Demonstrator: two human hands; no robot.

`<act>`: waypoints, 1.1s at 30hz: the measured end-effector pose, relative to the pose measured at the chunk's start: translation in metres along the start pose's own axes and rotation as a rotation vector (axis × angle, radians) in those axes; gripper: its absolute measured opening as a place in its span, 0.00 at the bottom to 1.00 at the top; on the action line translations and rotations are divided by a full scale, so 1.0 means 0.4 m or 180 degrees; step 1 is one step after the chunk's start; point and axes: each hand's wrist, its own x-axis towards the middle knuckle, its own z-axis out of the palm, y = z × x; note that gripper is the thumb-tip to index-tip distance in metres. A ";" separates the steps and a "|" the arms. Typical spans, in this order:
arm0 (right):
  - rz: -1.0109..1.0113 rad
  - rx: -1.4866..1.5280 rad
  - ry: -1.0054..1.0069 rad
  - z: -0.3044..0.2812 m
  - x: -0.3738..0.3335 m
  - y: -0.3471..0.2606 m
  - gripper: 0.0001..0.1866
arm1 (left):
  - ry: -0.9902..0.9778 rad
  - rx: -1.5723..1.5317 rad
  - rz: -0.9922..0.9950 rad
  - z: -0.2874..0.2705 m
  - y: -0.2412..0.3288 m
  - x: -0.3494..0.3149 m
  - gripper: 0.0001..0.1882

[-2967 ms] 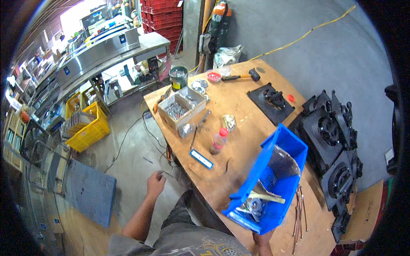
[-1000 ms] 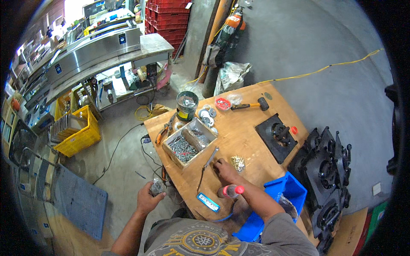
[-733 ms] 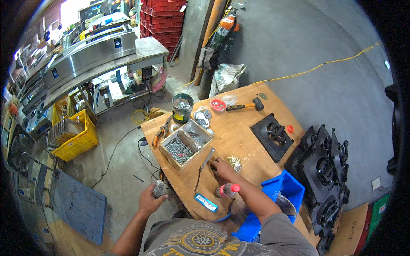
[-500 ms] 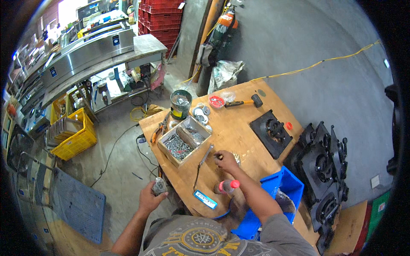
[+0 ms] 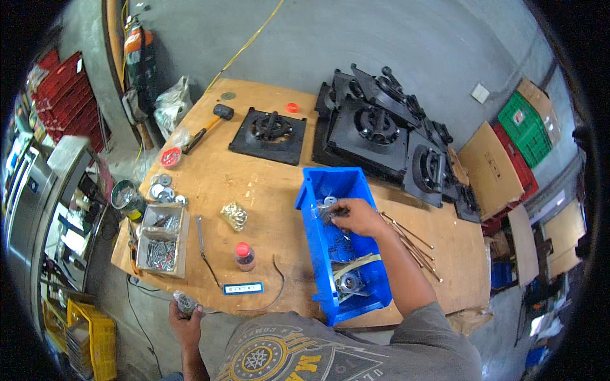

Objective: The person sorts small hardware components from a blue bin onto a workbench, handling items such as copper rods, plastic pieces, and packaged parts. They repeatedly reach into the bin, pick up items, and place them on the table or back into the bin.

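Note:
My left hand (image 5: 186,325) is closed around a small clear plastic bag of grey metal parts (image 5: 185,302), just off the table's near edge. My right hand (image 5: 357,218) reaches into the far half of a blue plastic bin (image 5: 314,260). Its fingers are curled together over clear plastic and small grey parts; what they grip, if anything, is hidden. Dark screws (image 5: 342,246) and a round metal part (image 5: 348,282) lie deeper in the bin. Left of it are a bag of brass-coloured pieces (image 5: 234,216) and a red-capped bottle (image 5: 244,256).
A wooden box of screws (image 5: 162,253) stands on the table's left, near a green tin (image 5: 127,198). A mallet (image 5: 208,127) and black burner plate (image 5: 267,135) lie farther back. Stacked black burner plates (image 5: 375,143) rise behind the bin; thin metal rods (image 5: 413,244) lie right of it.
My view has swung to the right. My right hand has gone from the tabletop beside the brass-coloured pieces into the blue bin. My left hand still holds its bag.

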 end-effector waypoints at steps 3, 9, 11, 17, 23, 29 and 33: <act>0.0171 -0.0689 0.0129 0.015 -0.057 0.114 0.19 | -0.0001 0.0116 0.0088 0.052 0.077 0.013 0.20; -0.0414 -0.0543 0.0504 0.075 -0.008 0.079 0.18 | -0.0035 0.0757 -0.0340 0.063 0.136 -0.057 0.18; -0.0611 -0.0088 0.0746 0.082 0.023 -0.064 0.16 | -0.0089 0.0899 -0.0143 0.050 0.030 -0.089 0.22; -0.1808 0.0189 -0.0734 0.394 0.310 -0.234 0.17 | 0.0554 0.1754 -0.0342 0.060 0.127 -0.264 0.36; -0.2683 -0.0808 -0.2172 0.699 0.560 -0.188 0.28 | 0.1678 0.1848 -0.0781 0.025 0.108 -0.495 0.40; -0.2716 -0.1823 -0.1823 0.729 0.469 -0.193 0.28 | 0.1857 0.1470 -0.1239 0.007 0.093 -0.638 0.39; -0.2913 -0.2042 -0.1799 0.766 0.519 -0.139 0.19 | 0.1855 0.1833 -0.1124 0.023 0.116 -0.598 0.37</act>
